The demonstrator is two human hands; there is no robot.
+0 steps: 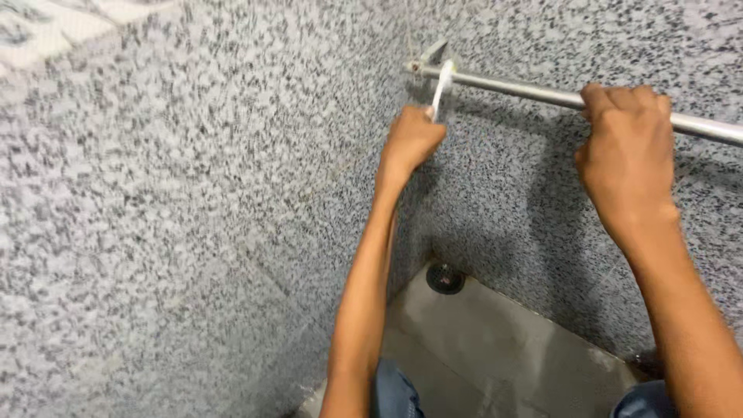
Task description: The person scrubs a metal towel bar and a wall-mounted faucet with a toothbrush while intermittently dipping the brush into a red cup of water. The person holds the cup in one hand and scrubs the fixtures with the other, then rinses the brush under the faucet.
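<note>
While right hand (625, 159) grips rail (542, 96), toothbrush (442, 89) juts above left grip (412, 143).

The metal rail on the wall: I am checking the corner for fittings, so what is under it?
Below the metal rail the speckled granite wall runs down to a round floor drain. The right hand covers part of the rail.

Left hand (412, 139) presses a white brush (442, 87) against the metal rail (542, 94); right hand (627, 155) grips that rail.
</note>
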